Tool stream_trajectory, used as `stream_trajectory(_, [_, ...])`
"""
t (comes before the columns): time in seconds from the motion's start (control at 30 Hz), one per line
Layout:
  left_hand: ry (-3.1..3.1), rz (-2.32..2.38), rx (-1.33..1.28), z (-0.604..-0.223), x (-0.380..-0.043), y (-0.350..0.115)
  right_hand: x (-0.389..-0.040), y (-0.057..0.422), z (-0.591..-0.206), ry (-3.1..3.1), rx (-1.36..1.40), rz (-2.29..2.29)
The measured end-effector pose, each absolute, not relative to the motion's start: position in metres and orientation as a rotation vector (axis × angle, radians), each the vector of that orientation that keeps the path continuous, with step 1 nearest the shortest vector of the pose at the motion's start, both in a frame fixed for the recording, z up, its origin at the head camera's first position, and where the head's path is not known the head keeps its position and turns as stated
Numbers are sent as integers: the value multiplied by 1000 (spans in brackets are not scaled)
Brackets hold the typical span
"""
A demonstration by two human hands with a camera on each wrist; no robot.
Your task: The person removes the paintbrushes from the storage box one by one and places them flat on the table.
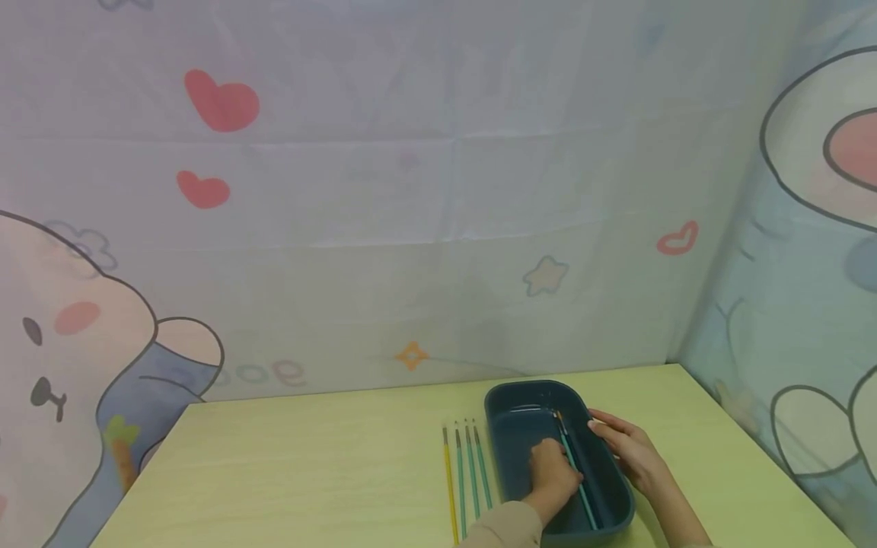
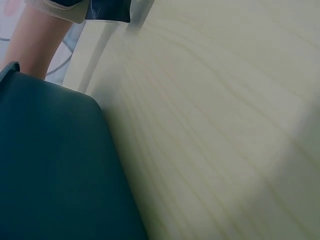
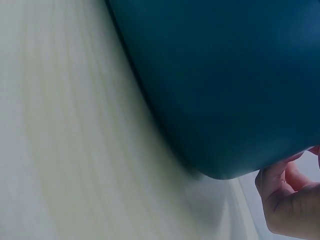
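Observation:
In the head view, a deep dark teal plastic tub (image 1: 510,438) stands on the table with a teal-handled paintbrush (image 1: 585,502) slanting inside it, bristle end away from me. My left hand (image 1: 551,472) reaches into the tub, its curled fingers gripping the brush near mid-handle. Part of the handle passes behind the fingers. At the tub's right long side, my right hand (image 1: 633,450) holds the rim between thumb and fingers. The right wrist view shows the tub's outer wall (image 3: 225,90) up close. Another view of that wall (image 2: 50,155) fills the left wrist view's left side.
Left of the tub, a yellow paintbrush (image 1: 449,479) and three teal paintbrushes (image 1: 473,464) lie side by side, pointing away from me. The pale wood-grain table (image 1: 308,464) ends at a printed cloth backdrop (image 1: 384,190) behind and at the right.

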State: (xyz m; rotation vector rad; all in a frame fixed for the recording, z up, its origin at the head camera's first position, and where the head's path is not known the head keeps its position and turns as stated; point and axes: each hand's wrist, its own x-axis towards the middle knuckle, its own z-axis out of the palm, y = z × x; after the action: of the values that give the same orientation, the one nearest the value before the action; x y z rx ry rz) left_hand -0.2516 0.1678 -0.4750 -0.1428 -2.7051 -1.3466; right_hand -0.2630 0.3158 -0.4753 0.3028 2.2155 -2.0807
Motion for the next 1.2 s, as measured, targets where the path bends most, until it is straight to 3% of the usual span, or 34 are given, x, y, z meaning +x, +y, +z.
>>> stream_trajectory(0.5, [-2817, -1151, -135, -473, -252, 169, -265, 316, -475, 2255, 291, -2028])
stream_trajectory(1.2, [-2718, -1507, -40, -470, -253, 166, -265, 314, -476, 2270, 336, -1998])
